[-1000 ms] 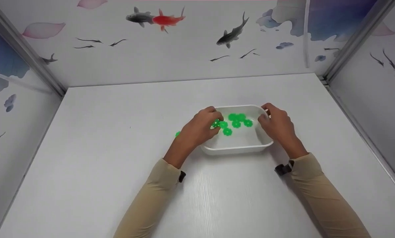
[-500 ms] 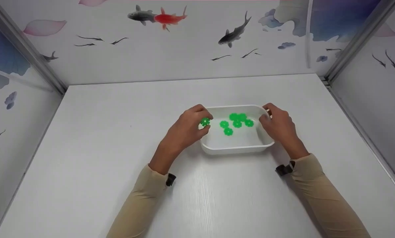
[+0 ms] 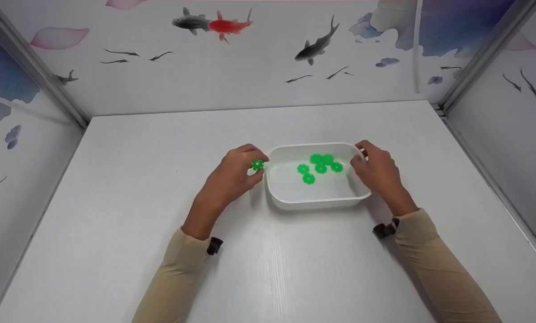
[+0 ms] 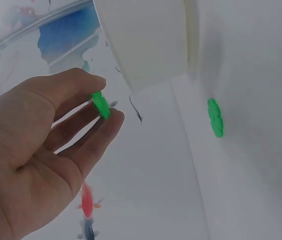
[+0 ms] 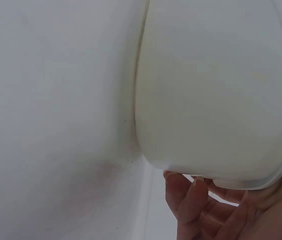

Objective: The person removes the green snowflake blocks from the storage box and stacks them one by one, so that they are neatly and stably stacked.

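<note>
Green plastic flower-shaped piece [image 3: 257,164] sits pinched in the grip of the left hand [image 3: 229,177], between the thumb and the fingertips [image 4: 112,118]. It is near the middle of the head view, just left of the white plastic tub [image 3: 317,204], outside its left rim. In the left wrist view the same piece [image 4: 100,104] shows edge-on, in the upper left part of the frame, close to the rounded corner of the tub [image 4: 146,40].

A second green flower piece [image 4: 215,117] lies flat on the white tabletop [image 3: 137,188], right of the middle in the left wrist view. In the head view I cannot see it.

The right hand [image 3: 377,170] is at the right end of the tub, right of the middle of the head view. Its fingers curl over the tub's right rim and hold it. In the right wrist view the fingertips [image 5: 188,200] show at the bottom of the frame, tucked under the tub's edge [image 5: 216,100].

Inside the tub lie five more green flower pieces [image 3: 320,165]. Three sit close together near the far wall, and two lie a little nearer and to the left.

Both arms wear tan sleeves [image 3: 433,264]. White walls with painted fish [image 3: 211,24] stand around the tabletop.
</note>
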`<state>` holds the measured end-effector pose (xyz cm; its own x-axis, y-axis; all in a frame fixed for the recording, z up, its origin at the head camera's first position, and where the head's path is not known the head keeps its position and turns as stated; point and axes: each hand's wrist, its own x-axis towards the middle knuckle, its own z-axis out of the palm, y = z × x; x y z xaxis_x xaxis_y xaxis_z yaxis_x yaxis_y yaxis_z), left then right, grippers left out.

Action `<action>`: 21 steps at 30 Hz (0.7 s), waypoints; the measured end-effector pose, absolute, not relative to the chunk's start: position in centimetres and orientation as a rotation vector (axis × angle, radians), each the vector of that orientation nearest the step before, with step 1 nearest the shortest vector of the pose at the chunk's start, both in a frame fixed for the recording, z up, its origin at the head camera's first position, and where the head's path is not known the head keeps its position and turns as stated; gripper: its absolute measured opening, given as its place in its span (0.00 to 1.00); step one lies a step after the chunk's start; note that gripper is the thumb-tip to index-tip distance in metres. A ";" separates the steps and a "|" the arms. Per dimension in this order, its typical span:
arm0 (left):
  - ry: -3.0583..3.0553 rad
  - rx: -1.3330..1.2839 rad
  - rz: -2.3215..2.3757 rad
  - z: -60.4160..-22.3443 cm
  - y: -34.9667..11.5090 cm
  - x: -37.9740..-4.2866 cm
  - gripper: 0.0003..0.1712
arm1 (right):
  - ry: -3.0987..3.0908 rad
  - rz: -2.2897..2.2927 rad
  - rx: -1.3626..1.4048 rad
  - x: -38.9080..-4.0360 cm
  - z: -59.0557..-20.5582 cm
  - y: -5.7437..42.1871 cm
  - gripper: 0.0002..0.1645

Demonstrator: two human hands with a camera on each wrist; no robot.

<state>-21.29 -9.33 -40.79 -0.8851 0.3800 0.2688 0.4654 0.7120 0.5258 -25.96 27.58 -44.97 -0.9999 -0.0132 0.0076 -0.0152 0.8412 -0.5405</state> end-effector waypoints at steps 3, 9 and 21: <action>-2.786 -0.655 -0.900 -41.0 -10.1 -21.3 0.16 | -3.014 0.881 0.016 -26.0 -45.0 27.5 0.24; -2.846 -0.582 -0.855 -41.4 -11.2 -21.4 0.18 | -3.013 0.879 0.021 -26.0 -45.2 27.7 0.25; -3.042 -0.538 -0.814 -42.7 -11.6 -22.1 0.17 | -2.987 0.895 0.062 -25.9 -45.2 27.8 0.24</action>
<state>-22.09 -11.60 -42.70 -0.9420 0.3337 0.0357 0.3069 0.8136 0.4939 -25.89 27.76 -45.20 -0.9989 -0.0314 0.0334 -0.0446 0.8344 -0.5494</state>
